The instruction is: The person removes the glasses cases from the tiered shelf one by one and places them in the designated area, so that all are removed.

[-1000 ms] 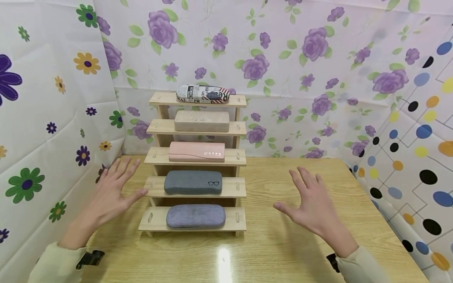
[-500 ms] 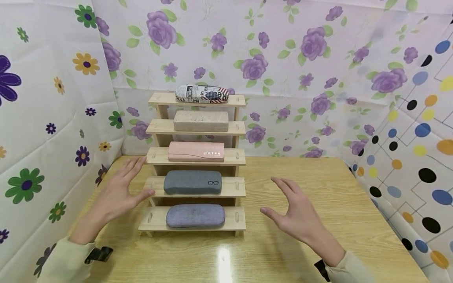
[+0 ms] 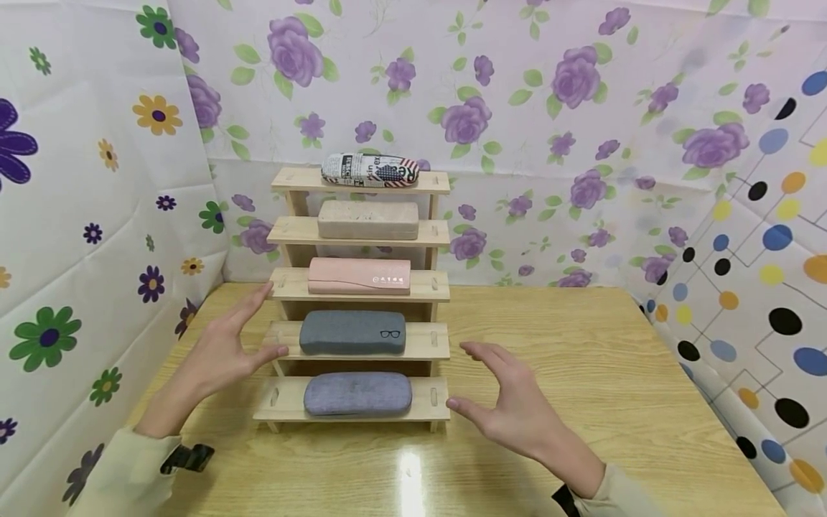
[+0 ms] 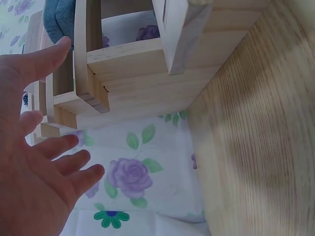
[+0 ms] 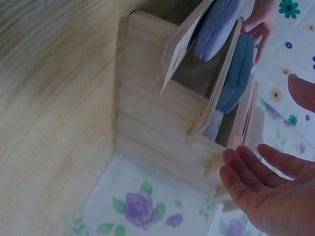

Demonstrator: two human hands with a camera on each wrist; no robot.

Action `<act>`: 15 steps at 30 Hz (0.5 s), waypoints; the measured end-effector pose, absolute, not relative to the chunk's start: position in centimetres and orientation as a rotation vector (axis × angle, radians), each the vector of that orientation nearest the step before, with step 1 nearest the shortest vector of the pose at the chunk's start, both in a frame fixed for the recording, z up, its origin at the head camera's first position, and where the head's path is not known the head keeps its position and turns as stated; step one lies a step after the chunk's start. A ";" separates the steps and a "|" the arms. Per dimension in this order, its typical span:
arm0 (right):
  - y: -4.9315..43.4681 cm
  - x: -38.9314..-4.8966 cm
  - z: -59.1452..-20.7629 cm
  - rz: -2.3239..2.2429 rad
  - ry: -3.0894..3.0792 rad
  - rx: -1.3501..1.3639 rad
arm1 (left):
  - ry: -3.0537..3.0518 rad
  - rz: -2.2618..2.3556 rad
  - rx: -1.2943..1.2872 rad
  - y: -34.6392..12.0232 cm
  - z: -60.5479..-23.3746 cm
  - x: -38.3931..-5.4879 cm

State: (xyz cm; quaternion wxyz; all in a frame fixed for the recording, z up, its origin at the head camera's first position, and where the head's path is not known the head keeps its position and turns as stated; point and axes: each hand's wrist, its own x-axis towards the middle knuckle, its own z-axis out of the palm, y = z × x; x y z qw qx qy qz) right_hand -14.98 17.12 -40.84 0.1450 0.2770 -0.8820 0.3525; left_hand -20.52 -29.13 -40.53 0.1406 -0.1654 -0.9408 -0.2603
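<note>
A stepped wooden rack (image 3: 421, 406) stands on the table, one glasses case on each tier. From the bottom up they are a purple-grey fabric case (image 3: 357, 394), a blue-grey case (image 3: 352, 333) with a printed glasses outline, a pink case (image 3: 359, 276), a beige case (image 3: 368, 220) and a newsprint-and-flag case (image 3: 370, 170). My left hand (image 3: 220, 359), fingers extended and thumb spread, is at the rack's left side, its thumb tip overlapping the blue-grey case's tier. At the right side my right hand (image 3: 517, 406) holds nothing, its thumb and fingers apart, beside the lower tiers.
The wood-grain table (image 3: 549, 323) extends right of the rack and in front of it. Patterned cloth walls enclose it: purple roses on the back cloth (image 3: 504, 72), flowers on the left cloth (image 3: 116, 237), coloured dots on the right cloth (image 3: 762, 301).
My right hand has moved left and slightly down, from over the open table to the rack's right side. My left hand has shifted a little right toward the rack. The cases stay put.
</note>
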 end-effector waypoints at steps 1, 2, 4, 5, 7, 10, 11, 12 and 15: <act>16.8 -14.9 -40.8 1.029 -2.542 0.809 | -2.710 -0.763 -0.484 -29.1 -40.6 -20.6; 16.6 -14.8 -40.9 1.042 -2.545 0.817 | -2.705 -0.772 -0.487 -29.1 -40.6 -20.7; 16.0 -14.7 -41.0 1.066 -2.552 0.833 | -2.703 -0.799 -0.484 -29.1 -40.7 -20.9; 15.8 -14.7 -41.0 1.076 -2.558 0.839 | -2.700 -0.815 -0.481 -29.2 -40.7 -20.9; 15.2 -14.7 -41.3 1.098 -2.569 0.857 | -2.699 -0.844 -0.475 -29.2 -40.8 -21.1; 14.5 -14.9 -41.7 1.118 -2.584 0.888 | -2.693 -0.898 -0.486 -29.2 -41.0 -21.3; 14.2 -14.9 -41.9 1.129 -2.589 0.901 | -2.690 -0.919 -0.494 -29.2 -41.0 -21.4; 14.0 -15.0 -42.1 1.138 -2.596 0.909 | -2.688 -0.938 -0.501 -29.1 -41.0 -21.4; 13.3 -15.2 -42.5 1.165 -2.621 0.926 | -2.679 -0.998 -0.527 -29.2 -41.1 -21.5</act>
